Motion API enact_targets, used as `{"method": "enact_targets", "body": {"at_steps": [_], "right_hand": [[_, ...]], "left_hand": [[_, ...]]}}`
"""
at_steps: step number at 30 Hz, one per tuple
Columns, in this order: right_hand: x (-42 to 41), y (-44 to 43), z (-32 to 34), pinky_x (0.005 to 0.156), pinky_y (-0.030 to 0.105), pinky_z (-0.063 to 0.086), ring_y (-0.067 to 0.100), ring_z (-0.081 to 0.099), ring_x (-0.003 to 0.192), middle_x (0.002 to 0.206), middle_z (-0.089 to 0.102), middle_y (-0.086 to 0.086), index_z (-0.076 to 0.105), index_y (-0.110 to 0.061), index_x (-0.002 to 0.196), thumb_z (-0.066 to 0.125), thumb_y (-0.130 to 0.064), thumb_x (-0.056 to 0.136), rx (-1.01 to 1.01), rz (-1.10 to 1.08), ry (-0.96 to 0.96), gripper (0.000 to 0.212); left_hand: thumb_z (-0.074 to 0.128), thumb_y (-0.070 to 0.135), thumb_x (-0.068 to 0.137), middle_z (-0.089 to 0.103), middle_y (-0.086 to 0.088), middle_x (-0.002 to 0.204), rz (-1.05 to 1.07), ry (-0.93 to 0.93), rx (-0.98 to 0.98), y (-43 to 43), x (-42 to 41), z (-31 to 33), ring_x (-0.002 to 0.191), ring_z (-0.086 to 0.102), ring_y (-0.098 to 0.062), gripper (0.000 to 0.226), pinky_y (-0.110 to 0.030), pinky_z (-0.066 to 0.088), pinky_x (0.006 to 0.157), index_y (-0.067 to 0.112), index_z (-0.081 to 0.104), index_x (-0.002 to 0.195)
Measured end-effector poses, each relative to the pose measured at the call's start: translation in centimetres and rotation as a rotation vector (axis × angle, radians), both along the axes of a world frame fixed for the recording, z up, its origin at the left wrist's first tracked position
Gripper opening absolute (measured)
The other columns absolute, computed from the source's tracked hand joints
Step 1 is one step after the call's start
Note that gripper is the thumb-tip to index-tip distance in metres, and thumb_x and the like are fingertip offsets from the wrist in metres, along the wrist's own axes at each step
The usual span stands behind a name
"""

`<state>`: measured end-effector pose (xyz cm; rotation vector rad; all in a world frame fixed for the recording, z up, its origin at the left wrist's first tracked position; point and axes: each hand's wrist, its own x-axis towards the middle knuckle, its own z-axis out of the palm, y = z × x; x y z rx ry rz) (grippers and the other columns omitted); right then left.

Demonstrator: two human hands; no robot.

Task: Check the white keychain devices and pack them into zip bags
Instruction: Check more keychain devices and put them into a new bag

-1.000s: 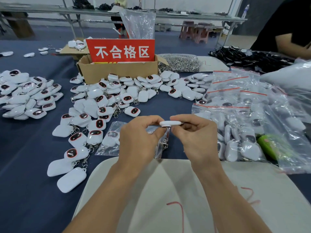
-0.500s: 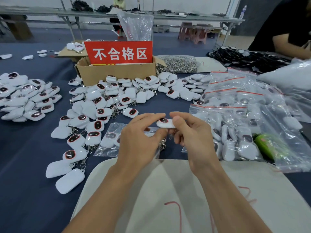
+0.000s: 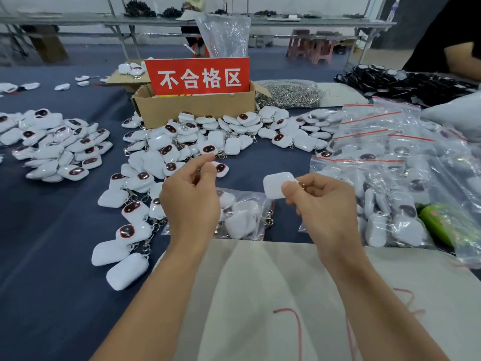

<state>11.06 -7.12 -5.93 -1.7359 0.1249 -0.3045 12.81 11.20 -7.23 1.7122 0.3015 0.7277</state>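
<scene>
Hands now parted: right hand (image 3: 322, 204) pinching device (image 3: 276, 184) alone; left hand (image 3: 191, 195) loosely curled, empty. Bag (image 3: 243, 214) lying at 12 o'clock.

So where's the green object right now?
In the head view, the green object lies far right on the table, under clear zip bags, right of the right hand.

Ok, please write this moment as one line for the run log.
right hand: holds white keychain device | left hand: pinched shut, contents unclear | zip bag: on table, partly filled
</scene>
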Motion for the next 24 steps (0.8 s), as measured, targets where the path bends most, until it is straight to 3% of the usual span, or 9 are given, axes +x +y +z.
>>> {"method": "enact_targets", "body": {"at_steps": [2,5,8,11,14,17,19,21,24], "right_hand": [[-0.1,0.2,0.0,0.056,0.028,0.045,0.008,0.052,0.051,0.06,0.066,-0.001,0.071,-0.022,0.069,0.078,-0.022,0.079,-0.112,-0.069,-0.003,0.012],[-0.4,0.4,0.1,0.055,0.027,0.042,0.009,0.057,0.053,0.057,0.063,-0.017,0.065,-0.022,0.063,0.074,-0.036,0.076,-0.417,-0.186,0.024,0.02],[-0.6,0.7,0.0,0.054,0.026,0.042,0.009,0.056,0.055,0.054,0.06,-0.017,0.063,-0.022,0.061,0.062,-0.043,0.069,-0.582,-0.187,0.052,0.023],[-0.4,1.1,-0.6,0.052,0.025,0.039,0.009,0.056,0.058,0.051,0.059,-0.015,0.064,-0.021,0.061,0.065,-0.035,0.076,-0.559,-0.07,0.072,0.021],[-0.1,1.2,-1.0,0.053,0.027,0.039,0.008,0.054,0.057,0.05,0.057,-0.014,0.066,-0.023,0.065,0.067,-0.033,0.084,-0.559,0.018,0.093,0.021],[0.2,1.3,-1.3,0.058,0.029,0.04,0.008,0.057,0.061,0.055,0.059,-0.01,0.064,-0.025,0.068,0.066,-0.04,0.088,-0.679,-0.05,0.106,0.025],[0.2,1.4,-1.4,0.057,0.028,0.039,0.007,0.058,0.06,0.055,0.061,-0.009,0.062,-0.025,0.065,0.067,-0.038,0.087,-0.637,-0.076,0.111,0.026],[0.2,1.5,-1.3,0.054,0.026,0.039,0.008,0.059,0.058,0.054,0.063,-0.009,0.063,-0.021,0.064,0.067,-0.033,0.086,-0.534,-0.038,0.138,0.026],[0.3,1.9,-1.3,0.055,0.03,0.047,0.013,0.06,0.054,0.055,0.067,-0.003,0.066,-0.013,0.063,0.065,-0.027,0.087,-0.417,0.031,0.149,0.028]], "left_hand": [[0.059,0.024,0.088,0.059,0.017,0.054,0.051,0.048,-0.048,1.2,0.3,0.1,0.044,0.043,-0.004,0.032,-0.027,0.046,0.055,0.05,0.077,0.092],[0.058,0.017,0.083,0.058,0.014,0.054,0.077,0.072,-0.069,2.3,0.8,0.0,0.04,0.036,-0.006,0.041,-0.019,0.04,0.044,0.054,0.076,0.086],[0.057,0.015,0.082,0.054,0.015,0.051,0.078,0.093,-0.068,2.4,0.9,0.1,0.039,0.035,-0.006,0.039,-0.016,0.034,0.041,0.049,0.078,0.086],[0.058,0.019,0.082,0.047,0.014,0.046,0.088,0.088,0.081,2.4,0.6,0.4,0.041,0.039,-0.008,0.03,-0.022,0.039,0.049,0.04,0.078,0.086],[0.063,0.032,0.072,0.041,0.007,0.045,-0.24,0.034,0.363,1.5,-0.7,0.7,0.045,0.037,-0.009,0.011,-0.027,0.033,0.053,0.024,0.068,0.068],[0.059,0.047,0.071,0.043,0.002,0.047,-0.503,0.093,0.567,-0.6,-1.8,0.4,0.048,0.038,-0.01,0.033,-0.031,0.029,0.051,0.017,0.057,0.056],[0.053,0.056,0.072,0.048,0.002,0.049,-0.453,0.153,0.776,-1.7,-1.9,0.3,0.052,0.047,-0.013,0.042,-0.031,0.032,0.053,0.018,0.053,0.053],[0.054,0.052,0.07,0.055,0.003,0.052,-0.394,0.195,0.866,-2.0,-1.7,0.5,0.057,0.053,-0.014,0.037,-0.031,0.038,0.056,0.019,0.056,0.056],[0.058,0.041,0.07,0.055,0.001,0.051,-0.367,0.143,0.751,-2.0,-1.7,0.3,0.056,0.053,-0.018,0.029,-0.033,0.041,0.056,0.015,0.059,0.057]]}}
